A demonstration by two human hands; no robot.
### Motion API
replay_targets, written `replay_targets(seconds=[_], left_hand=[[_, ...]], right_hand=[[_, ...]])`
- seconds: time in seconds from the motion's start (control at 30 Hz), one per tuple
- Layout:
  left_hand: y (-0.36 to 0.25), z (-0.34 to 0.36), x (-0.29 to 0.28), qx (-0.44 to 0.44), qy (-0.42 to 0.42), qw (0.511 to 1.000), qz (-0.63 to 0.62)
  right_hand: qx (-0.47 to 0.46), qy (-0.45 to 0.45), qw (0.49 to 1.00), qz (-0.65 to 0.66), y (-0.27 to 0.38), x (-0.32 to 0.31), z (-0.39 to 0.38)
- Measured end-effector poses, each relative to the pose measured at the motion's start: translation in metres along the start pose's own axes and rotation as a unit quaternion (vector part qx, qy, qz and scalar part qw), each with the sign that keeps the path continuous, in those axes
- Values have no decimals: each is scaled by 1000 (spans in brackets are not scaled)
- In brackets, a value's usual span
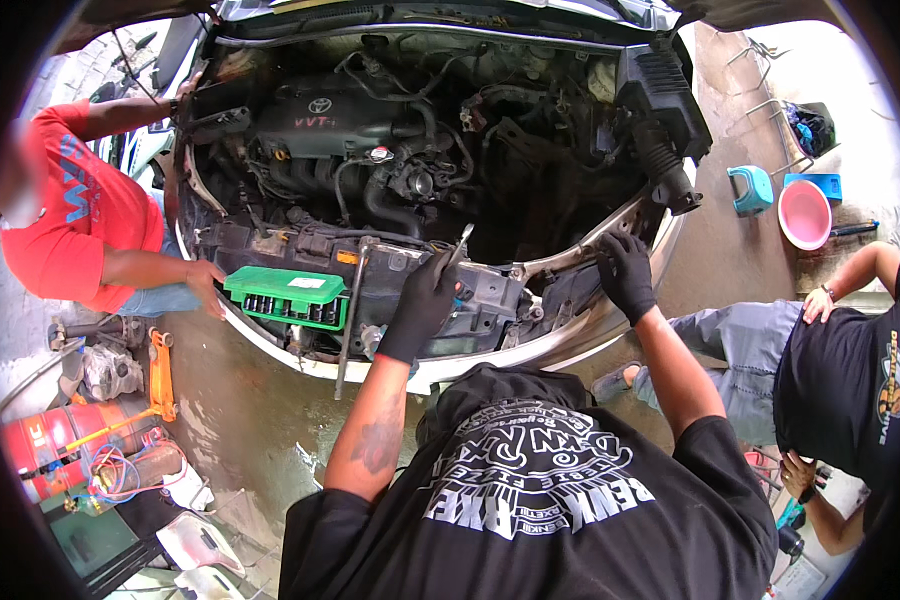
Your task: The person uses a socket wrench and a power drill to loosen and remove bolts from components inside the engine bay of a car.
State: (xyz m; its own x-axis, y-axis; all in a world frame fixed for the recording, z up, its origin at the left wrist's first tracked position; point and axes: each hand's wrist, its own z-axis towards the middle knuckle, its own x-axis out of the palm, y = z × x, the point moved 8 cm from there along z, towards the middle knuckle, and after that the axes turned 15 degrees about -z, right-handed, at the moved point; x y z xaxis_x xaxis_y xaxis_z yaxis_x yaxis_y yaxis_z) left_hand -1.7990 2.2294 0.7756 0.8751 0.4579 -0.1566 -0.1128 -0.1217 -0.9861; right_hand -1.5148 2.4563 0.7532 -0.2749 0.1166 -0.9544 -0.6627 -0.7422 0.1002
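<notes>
The left hand [422, 305], in a black glove, is closed round a metal spanner [464, 240], its shiny end standing up beyond the fingers over the front edge of the engine bay [490, 215]. The right hand [625, 272], gloved alike, has its fingers bent at the bay's right rim; whether it grips anything, I cannot tell.

Left of the left hand, a long metal bar [351, 318] lies across the front panel, near a small orange label [347, 257]. Beside the bar sits a green case [288, 296] with a white label on top and a row of dark pieces along its front. Deeper in, the black engine cover [320, 122] bears a pale oval emblem and red lettering; a cap [378, 154] near it carries red and white print.

A co-worker's hand [205, 285] is just beside the case; that person's red shirt [80, 210] shows blue lettering. White print covers the back of the black shirt [530, 480] below the hands. At right, another black shirt [840, 370] has an orange-and-white motif. A red cylinder [75, 440] at lower left shows pale lettering.
</notes>
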Motion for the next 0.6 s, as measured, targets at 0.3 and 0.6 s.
replay_targets(seconds=[0.3,0.6], left_hand=[[158,184,125,-169,56,979,-99],[375,211,211,-240,25,969,-60]], right_hand=[[-29,36,999,-18,-14,55,44],[-32,94,994,-46,-16,66,47]])
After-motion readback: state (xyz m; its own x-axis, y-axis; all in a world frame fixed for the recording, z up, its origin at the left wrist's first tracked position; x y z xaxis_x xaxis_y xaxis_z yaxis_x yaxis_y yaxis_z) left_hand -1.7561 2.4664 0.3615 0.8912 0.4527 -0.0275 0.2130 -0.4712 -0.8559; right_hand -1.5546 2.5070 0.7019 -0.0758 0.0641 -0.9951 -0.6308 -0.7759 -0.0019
